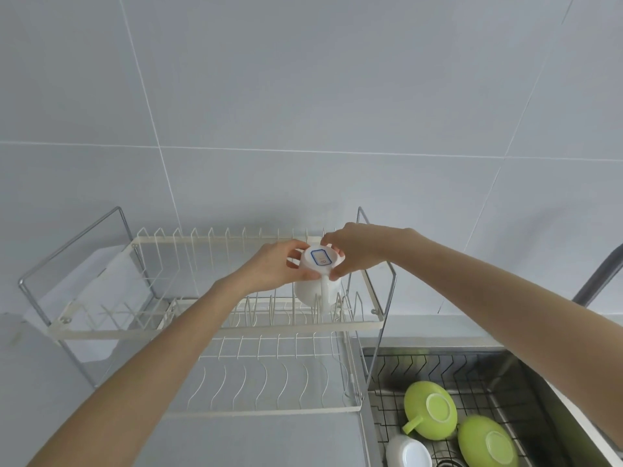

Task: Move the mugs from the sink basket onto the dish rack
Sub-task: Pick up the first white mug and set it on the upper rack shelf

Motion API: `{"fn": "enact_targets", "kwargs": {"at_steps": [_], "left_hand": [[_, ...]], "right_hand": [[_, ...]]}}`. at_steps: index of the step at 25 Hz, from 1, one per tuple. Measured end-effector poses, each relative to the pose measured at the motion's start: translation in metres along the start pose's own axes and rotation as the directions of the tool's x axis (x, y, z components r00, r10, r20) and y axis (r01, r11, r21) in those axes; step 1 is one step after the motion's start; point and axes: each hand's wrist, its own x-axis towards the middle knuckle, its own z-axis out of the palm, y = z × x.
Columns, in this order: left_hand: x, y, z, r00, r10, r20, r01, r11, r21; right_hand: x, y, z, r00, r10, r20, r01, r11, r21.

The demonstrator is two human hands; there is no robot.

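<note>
A white mug (315, 288) is held upside down over the right end of the upper tier of the cream wire dish rack (215, 328), its handle facing me and a blue-edged label on its base. My left hand (279, 264) grips its left side and my right hand (350, 247) grips its right side and base. Whether the rim touches the rack wires I cannot tell. In the wire sink basket (472, 372) at the lower right lie two green mugs (429, 414) (487, 441) upside down, and another white mug (409, 453).
The rack has a lower tier (269, 382) of curved wires and a chrome frame (384, 298). A white sheet (97, 281) lies under the rack's left end. A dark faucet (596, 274) rises at the right edge. Grey tiled wall stands close behind.
</note>
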Motion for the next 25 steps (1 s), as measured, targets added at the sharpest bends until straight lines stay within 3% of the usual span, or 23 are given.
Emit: {"fn": "enact_targets", "kwargs": {"at_steps": [13, 18, 25], "left_hand": [[-0.005, 0.007, -0.002, 0.994, -0.086, 0.069, 0.076, 0.988, 0.137], [-0.025, 0.032, -0.010, 1.000, 0.014, 0.024, -0.025, 0.848, 0.530], [-0.062, 0.093, -0.003, 0.974, 0.226, -0.034, -0.149, 0.741, 0.655]], "right_hand": [[-0.007, -0.003, 0.002, 1.000, 0.016, -0.016, -0.018, 0.993, -0.114], [-0.044, 0.002, -0.006, 0.995, 0.001, -0.099, -0.005, 0.999, -0.040], [-0.123, 0.012, -0.009, 0.963, 0.008, -0.271, -0.012, 1.000, -0.013]]}}
